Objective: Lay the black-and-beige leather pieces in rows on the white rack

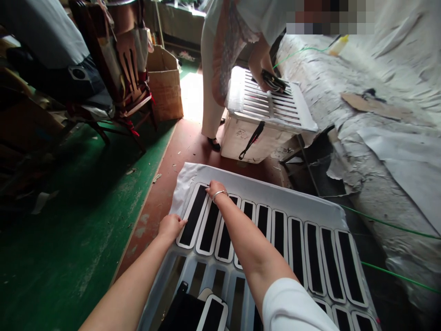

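Observation:
A row of white-rimmed pieces with black strips (279, 232) lies across a pale board. At the row's left end is one such piece (194, 216). My left hand (172, 227) pinches at its lower left edge, and my right hand (216, 188), with a bracelet on the wrist, has its fingertips closed at its upper right corner. In front, a loose white-rimmed piece (212, 315) lies beside a black item (184, 308) over the board's slots. My right forearm covers part of the row.
A person (215, 69) bends over a white slatted crate (241, 142) ahead. At the left are a wooden chair (129, 69), a cardboard box (165, 92) and another seated person (51, 37). A covered surface (372, 147) with green cords runs along the right.

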`<action>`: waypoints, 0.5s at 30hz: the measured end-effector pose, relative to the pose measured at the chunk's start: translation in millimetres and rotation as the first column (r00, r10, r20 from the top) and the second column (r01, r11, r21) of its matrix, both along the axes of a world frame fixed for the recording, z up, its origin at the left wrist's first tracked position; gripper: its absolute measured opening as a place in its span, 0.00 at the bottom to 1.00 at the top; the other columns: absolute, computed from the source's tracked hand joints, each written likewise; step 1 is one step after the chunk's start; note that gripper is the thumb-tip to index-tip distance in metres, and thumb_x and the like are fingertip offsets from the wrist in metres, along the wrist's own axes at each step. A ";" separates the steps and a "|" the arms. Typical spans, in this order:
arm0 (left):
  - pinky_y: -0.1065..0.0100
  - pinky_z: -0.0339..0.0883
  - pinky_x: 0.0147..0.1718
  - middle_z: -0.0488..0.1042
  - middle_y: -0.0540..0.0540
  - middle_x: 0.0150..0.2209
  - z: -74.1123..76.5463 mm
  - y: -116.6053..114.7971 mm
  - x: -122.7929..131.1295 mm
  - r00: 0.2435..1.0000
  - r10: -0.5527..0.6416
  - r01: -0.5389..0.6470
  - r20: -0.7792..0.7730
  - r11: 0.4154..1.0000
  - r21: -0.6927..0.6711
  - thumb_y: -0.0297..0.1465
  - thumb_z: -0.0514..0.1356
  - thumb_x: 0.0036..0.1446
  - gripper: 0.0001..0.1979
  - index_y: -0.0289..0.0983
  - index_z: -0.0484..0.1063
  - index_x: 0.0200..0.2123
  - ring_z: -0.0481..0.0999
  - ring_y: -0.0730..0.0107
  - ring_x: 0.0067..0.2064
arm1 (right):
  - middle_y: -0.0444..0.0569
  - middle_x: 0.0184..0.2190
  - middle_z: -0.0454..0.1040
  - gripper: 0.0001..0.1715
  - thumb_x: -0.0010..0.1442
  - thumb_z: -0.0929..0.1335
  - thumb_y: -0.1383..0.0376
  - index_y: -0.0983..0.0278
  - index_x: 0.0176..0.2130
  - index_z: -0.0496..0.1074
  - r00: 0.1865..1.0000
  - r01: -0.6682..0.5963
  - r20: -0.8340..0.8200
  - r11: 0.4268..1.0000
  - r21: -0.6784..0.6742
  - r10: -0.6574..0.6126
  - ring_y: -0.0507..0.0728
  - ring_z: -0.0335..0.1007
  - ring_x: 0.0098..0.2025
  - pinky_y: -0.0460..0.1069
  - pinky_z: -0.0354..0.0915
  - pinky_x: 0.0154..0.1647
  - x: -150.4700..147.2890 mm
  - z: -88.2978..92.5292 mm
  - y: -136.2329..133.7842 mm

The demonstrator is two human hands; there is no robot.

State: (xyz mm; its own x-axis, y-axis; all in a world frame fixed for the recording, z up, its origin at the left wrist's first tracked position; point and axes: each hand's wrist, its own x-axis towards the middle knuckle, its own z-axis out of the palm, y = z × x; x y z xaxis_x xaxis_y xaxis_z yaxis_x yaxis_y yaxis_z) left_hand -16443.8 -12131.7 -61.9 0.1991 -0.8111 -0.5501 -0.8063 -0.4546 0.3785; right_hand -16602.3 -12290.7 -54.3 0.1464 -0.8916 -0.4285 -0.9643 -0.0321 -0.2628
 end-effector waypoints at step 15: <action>0.65 0.63 0.33 0.76 0.40 0.31 4.1 0.7 -5.0 0.956 -0.197 0.187 0.217 0.980 0.066 0.46 0.49 0.57 0.22 0.38 0.74 0.27 0.75 0.58 0.36 | 0.56 0.39 0.75 0.15 0.52 0.70 0.59 0.67 0.38 0.74 0.990 -0.131 -0.044 0.991 0.032 0.133 0.59 0.71 0.43 0.48 0.64 0.41 0.2 0.1 -16.8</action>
State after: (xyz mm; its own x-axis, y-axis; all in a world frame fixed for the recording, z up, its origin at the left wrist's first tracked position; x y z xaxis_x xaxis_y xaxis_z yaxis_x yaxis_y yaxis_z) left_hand -16448.8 -12130.9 -57.9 0.1624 -0.8217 -0.5462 -0.9414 -0.2949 0.1638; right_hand -16602.1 -12307.5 -54.3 0.2416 -0.8527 -0.4631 -0.9632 -0.1527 -0.2213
